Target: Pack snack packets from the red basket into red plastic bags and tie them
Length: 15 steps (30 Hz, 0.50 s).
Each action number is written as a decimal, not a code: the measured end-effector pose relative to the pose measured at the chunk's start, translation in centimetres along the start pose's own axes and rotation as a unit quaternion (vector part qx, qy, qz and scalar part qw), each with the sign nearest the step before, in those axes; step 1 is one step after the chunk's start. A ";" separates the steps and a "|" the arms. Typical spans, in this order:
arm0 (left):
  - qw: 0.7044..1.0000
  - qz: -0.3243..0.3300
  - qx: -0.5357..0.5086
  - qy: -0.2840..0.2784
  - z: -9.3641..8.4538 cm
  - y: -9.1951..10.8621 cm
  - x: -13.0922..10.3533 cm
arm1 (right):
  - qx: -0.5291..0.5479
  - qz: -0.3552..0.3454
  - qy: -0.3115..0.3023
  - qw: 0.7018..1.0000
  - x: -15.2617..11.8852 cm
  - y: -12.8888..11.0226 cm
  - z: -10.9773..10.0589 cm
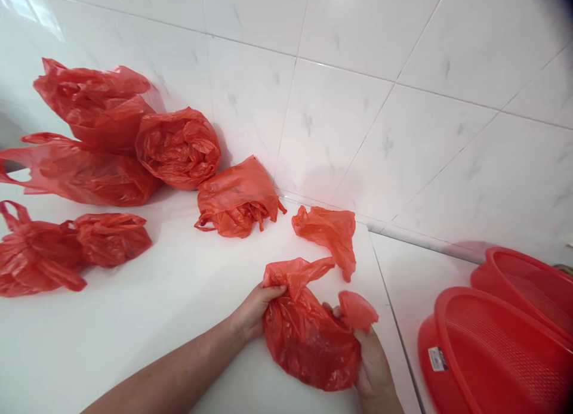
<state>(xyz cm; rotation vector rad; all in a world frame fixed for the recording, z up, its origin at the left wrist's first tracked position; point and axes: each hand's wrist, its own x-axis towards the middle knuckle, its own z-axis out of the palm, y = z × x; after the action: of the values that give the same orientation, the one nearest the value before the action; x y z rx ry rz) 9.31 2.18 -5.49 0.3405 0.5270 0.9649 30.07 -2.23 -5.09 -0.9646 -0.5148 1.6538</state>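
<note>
A puffed-out red plastic bag (308, 336) is held between my two hands over the white table, low and right of the middle. My left hand (257, 309) grips its upper left side, thumb on top. On the right side, my right hand (364, 348) has its fingers closed round the plastic, with a loose flap sticking out above them. Just beyond the held bag lies a small crumpled red bag (333, 229). Farther left, against the tiled wall, rests another folded red bag (239, 196). What the held bag contains cannot be made out.
Stuffed red bags (102, 169) are piled at the back left, with a rounded one (179, 148) beside them. Tied red bags (40, 253) lie at the left of the white table (179, 294). Red perforated baskets (452, 318) stand at the right, past the table seam.
</note>
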 end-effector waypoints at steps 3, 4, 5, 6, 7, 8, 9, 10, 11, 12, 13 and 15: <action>1.000 -0.007 -0.002 -0.006 0.0 -0.1 0.0 | 0.014 -0.011 -0.025 1.000 -0.1 -0.2 0.6; 1.000 -0.006 -0.002 -0.013 0.0 -0.1 0.0 | 0.015 -0.021 -0.039 0.999 -0.1 -0.3 0.8; 1.000 -0.004 -0.002 -0.019 0.0 -0.1 0.0 | 0.013 -0.031 -0.055 0.998 -0.2 -0.3 1.1; 1.000 0.000 -0.001 -0.022 0.0 -0.2 0.0 | 0.008 -0.038 -0.068 0.997 -0.3 -0.3 1.3; 1.000 0.002 0.001 -0.023 0.1 -0.2 0.0 | 0.002 -0.039 -0.078 0.996 -0.4 -0.3 1.5; 1.000 0.001 0.005 -0.020 0.1 -0.2 0.0 | -0.003 -0.034 -0.084 0.996 -0.4 -0.2 1.8; 1.000 -0.001 0.010 -0.016 0.0 -0.3 0.1 | -0.007 -0.026 -0.086 0.996 -0.5 -0.2 2.0; 1.000 -0.005 0.017 -0.012 0.0 -0.4 0.1 | -0.010 -0.015 -0.084 0.996 -0.5 -0.1 2.2; 1.000 -0.007 0.024 -0.006 0.0 -0.5 0.0 | -0.014 -0.001 -0.078 0.997 -0.6 0.0 2.5; 0.999 -0.008 0.031 -0.002 0.1 -0.6 0.0 | -0.022 0.013 -0.071 0.997 -0.6 0.1 2.8; 0.999 -0.008 0.038 -0.001 0.2 -0.8 -0.1 | -0.034 0.027 -0.065 0.997 -0.7 0.2 3.1; 0.998 -0.004 0.062 -0.013 0.8 -0.9 -0.4 | -0.069 0.036 -0.062 0.995 -0.8 0.5 3.9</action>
<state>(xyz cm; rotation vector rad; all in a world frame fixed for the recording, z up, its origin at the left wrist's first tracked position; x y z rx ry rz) 10.22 1.28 -5.15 0.4606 0.5660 0.9218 26.71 -2.55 -2.97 -0.9944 -0.6929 1.7699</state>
